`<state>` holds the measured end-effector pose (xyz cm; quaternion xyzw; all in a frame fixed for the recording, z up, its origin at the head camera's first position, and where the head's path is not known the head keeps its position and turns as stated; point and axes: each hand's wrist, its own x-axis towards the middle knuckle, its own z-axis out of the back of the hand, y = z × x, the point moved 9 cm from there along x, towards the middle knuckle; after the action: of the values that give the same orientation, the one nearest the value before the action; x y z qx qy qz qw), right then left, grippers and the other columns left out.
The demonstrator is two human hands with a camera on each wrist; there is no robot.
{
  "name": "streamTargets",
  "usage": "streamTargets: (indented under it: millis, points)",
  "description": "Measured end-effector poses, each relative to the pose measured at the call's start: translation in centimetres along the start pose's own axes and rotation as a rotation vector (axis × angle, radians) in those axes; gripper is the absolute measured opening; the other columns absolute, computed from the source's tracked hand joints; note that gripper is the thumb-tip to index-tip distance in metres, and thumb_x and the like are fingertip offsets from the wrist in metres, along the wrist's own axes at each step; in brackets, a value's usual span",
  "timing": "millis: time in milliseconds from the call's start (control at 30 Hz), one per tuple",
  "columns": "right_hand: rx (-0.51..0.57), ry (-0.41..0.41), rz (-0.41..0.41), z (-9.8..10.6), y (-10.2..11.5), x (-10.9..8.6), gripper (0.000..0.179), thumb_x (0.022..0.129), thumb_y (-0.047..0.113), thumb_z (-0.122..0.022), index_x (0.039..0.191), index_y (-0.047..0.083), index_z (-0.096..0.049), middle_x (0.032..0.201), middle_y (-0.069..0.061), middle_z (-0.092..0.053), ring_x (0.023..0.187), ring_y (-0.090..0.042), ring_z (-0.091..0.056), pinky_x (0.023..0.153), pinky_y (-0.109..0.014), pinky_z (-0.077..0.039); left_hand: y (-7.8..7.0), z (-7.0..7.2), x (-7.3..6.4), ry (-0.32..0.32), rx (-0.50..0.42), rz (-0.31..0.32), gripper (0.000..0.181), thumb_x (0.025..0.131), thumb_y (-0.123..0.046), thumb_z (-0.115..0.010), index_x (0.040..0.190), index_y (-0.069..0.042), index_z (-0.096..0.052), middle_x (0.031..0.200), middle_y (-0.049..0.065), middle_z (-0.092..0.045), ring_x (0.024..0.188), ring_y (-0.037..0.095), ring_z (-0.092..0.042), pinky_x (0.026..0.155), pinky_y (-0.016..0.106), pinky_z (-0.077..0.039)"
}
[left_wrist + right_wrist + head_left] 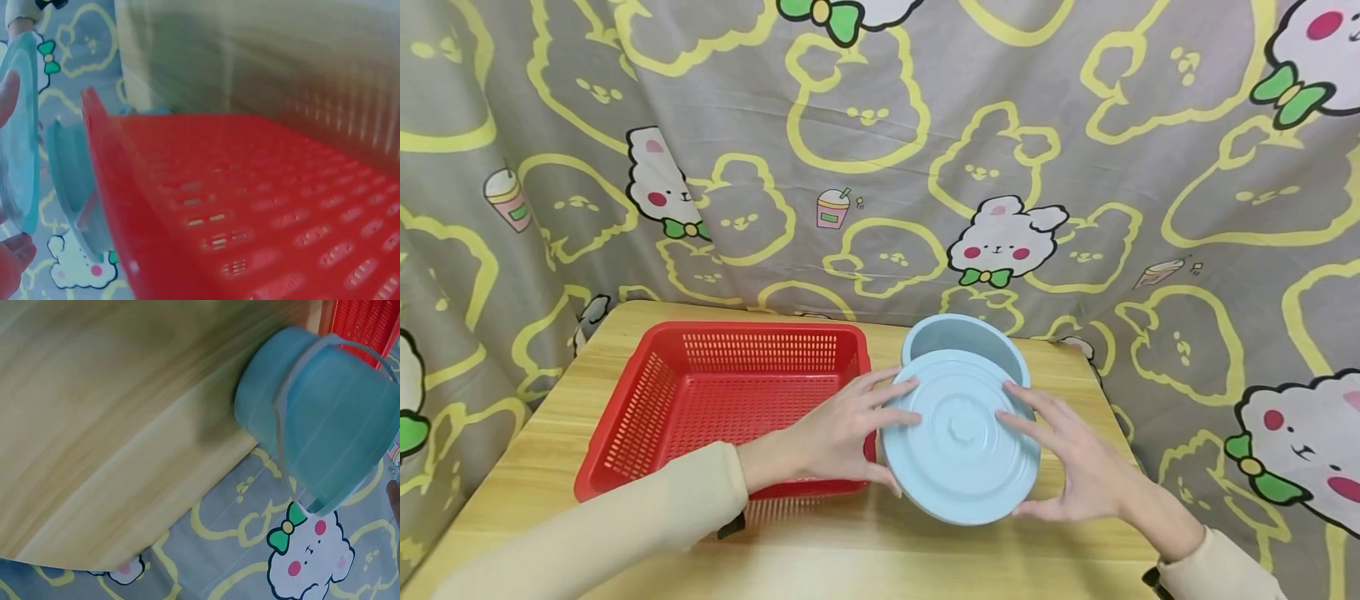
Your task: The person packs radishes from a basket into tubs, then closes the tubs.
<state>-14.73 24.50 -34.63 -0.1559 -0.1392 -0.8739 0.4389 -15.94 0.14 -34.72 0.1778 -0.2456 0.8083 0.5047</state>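
Note:
A round light-blue lid (pixel 961 442) with a small central knob is tilted up, its top facing the head camera. My left hand (pixel 846 429) grips its left edge, fingers over the top face and thumb low at the rim. On the opposite edge my right hand (pixel 1078 458) holds it the same way. Behind the lid stands a light-blue bucket (pixel 964 333), its mouth uncovered and its lower front hidden by the lid in the head view. The bucket's handle (pixel 284 419) hangs along its side in the right wrist view.
A red rectangular basket (pixel 752 329) with slotted walls stands left of the bucket, close to my left forearm. Both containers are on a wooden table (pixel 850 554). A patterned grey curtain (pixel 880 133) hangs behind the table's back edge and along its sides.

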Motion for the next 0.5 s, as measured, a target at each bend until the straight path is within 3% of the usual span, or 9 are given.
streamTargets:
  millis: [133,267,367,500]
  points:
    - [-0.011,0.03,-0.041,0.0,-1.2,0.5,0.112,0.054,0.069,-0.096,0.148,0.018,-0.06,0.163,-0.017,-0.047,0.14,-0.031,-0.05,0.113,-0.04,-0.045,1.4,-0.3,0.9,0.047,-0.074,0.053,0.086,0.063,-0.056,-0.097,0.135,-0.016,-0.07,0.159,0.018,-0.054,0.151,0.043,-0.045,0.115,0.054,-0.051]
    - [-0.013,0.037,-0.072,-0.1,-2.3,0.9,0.112,0.054,0.07,-0.095,0.148,0.021,-0.06,0.163,-0.014,-0.048,0.14,-0.034,-0.052,0.103,-0.057,-0.05,2.5,-0.3,1.7,0.081,-0.143,0.093,0.083,0.066,-0.052,-0.098,0.135,-0.016,-0.07,0.161,0.017,-0.052,0.153,0.042,-0.041,0.115,0.053,-0.051]
    - [-0.011,0.02,-0.067,-0.1,-2.7,1.1,0.111,0.055,0.07,-0.095,0.147,0.021,-0.061,0.163,-0.014,-0.049,0.138,-0.032,-0.053,0.104,-0.053,-0.05,2.8,-0.2,2.2,0.11,-0.156,0.104,0.081,0.067,-0.051,-0.097,0.135,-0.015,-0.069,0.162,0.016,-0.051,0.155,0.041,-0.039,0.117,0.053,-0.049]
    - [0.012,-0.017,-0.036,0.3,-3.0,1.5,0.109,0.054,0.067,-0.097,0.145,0.018,-0.063,0.16,-0.017,-0.051,0.137,-0.031,-0.054,0.113,-0.028,-0.042,3.3,-0.1,2.7,0.153,-0.138,0.117,0.081,0.069,-0.053,-0.096,0.136,-0.015,-0.069,0.163,0.016,-0.05,0.155,0.041,-0.038,0.12,0.053,-0.047]
